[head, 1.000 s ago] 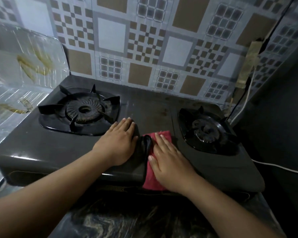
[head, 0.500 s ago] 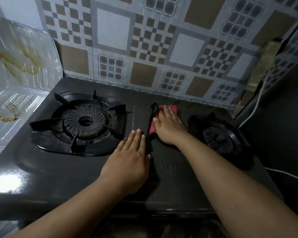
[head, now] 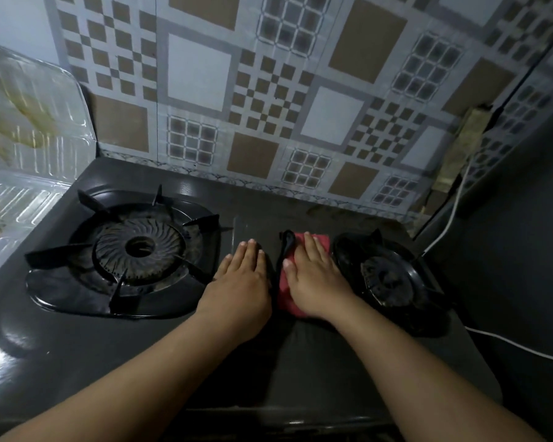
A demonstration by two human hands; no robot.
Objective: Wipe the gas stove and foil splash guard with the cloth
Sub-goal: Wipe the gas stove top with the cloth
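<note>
A black two-burner gas stove [head: 300, 362] fills the middle of the view. A red cloth [head: 286, 291] with a black loop lies on the strip between the burners. My right hand [head: 316, 279] presses flat on the cloth with straight fingers. Just left of it, my left hand [head: 241, 282] rests flat on the bare stove top. The foil splash guard [head: 29, 129] stands at the left, marked with yellowish grease streaks.
The large left burner [head: 138, 247] and the smaller right burner [head: 387, 279] flank my hands. A patterned tile wall [head: 268, 90] rises behind the stove. A white cable [head: 454, 212] runs down at the right beside a dark wall.
My right hand has slid the cloth back toward me from the stove's far edge. My left hand stays flat beside it.
</note>
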